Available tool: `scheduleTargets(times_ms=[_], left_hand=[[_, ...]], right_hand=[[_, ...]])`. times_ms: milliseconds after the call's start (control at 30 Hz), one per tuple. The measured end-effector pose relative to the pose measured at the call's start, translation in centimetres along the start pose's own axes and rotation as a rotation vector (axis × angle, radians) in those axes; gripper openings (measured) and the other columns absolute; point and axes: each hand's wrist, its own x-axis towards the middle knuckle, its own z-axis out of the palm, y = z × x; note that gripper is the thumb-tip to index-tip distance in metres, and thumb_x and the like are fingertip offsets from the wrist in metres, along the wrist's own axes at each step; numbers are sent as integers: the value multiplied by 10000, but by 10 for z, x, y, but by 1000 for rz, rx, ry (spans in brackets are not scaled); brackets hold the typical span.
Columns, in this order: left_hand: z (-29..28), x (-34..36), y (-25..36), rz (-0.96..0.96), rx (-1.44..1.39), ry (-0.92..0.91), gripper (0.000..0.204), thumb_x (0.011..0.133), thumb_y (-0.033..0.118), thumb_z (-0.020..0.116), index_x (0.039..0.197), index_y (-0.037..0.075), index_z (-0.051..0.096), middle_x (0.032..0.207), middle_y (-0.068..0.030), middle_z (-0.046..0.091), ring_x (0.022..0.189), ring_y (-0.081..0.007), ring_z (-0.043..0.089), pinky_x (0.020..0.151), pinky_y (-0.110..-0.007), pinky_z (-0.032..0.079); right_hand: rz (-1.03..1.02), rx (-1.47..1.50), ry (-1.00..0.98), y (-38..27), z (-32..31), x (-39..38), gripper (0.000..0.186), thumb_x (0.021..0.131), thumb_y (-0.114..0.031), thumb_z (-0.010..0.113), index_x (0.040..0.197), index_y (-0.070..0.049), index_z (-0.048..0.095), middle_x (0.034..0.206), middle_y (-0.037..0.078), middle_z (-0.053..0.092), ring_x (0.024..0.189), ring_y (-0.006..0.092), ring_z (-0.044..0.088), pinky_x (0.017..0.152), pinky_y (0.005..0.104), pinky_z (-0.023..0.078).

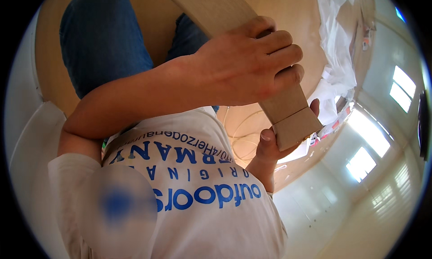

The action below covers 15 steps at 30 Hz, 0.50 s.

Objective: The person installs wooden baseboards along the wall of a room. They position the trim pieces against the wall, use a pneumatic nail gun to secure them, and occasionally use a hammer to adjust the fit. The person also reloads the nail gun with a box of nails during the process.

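A long tan board (282,105), apparently cardboard, runs diagonally from the top middle to the lower right, with a crosswise seam near its lower end. My left hand (252,65) grips it from above with fingers curled over its edge, and my left forearm crosses over my body. My right hand (274,148) holds the lower end from beneath, thumb at one edge and fingertips showing beyond the other; much of this hand is hidden by the board.
My jeans-clad legs (101,38) are at the upper left on a wooden-toned surface (148,11). Crumpled white plastic sheeting (333,43) lies along the right side. Thin loops of cord or strip (238,128) lie beyond my shirt. Pale walls with bright windows (400,88) fill the far right.
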Motion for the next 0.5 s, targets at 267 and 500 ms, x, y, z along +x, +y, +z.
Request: scheduleTargets(times_ms=[267,500], left_hand=[[-2,2,5,18,-30,96,251,750,217,740,989,161,687,956,38,594,970,-148,599,909,-338,459],[-4,2,7,46,-1,135,211,730,222,731,921,138,704,932,49,587,956,-142,580,885,-332,468]], right_hand=[[240,-119,54,-36,19,8,884,964,-509,609,1548,48,246,1290,195,566,1145,293,608,898,370,549],[311,-145,46,-46,18,4,816,973,-377,573,1567,43,203,1306,193,556,1151,288,602,922,378,534]])
